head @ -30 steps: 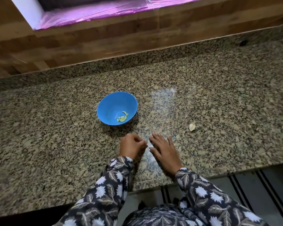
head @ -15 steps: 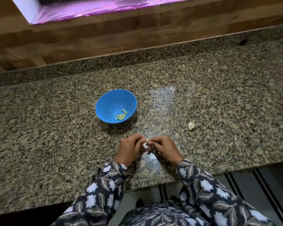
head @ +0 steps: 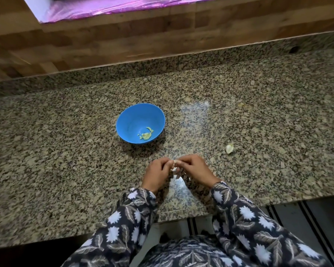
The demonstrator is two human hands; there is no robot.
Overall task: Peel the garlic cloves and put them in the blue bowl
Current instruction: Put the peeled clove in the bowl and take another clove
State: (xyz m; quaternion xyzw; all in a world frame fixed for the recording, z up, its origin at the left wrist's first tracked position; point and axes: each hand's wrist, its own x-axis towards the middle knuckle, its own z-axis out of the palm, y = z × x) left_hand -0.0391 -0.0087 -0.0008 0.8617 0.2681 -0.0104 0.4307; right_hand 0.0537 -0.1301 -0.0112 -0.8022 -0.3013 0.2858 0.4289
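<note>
A blue bowl stands on the granite counter and holds a few pale peeled garlic bits. Just in front of it, my left hand and my right hand meet fingertip to fingertip and both pinch a small whitish garlic clove, which is mostly hidden by the fingers. Another unpeeled clove lies alone on the counter to the right of my hands.
A granite backsplash and a wooden wall run along the far side. The counter's front edge is right under my forearms, with a striped floor mat below at the right.
My right hand lay flat on the counter a second ago; it has since curled and joined the left hand on the clove. Both hands have lifted slightly together.
</note>
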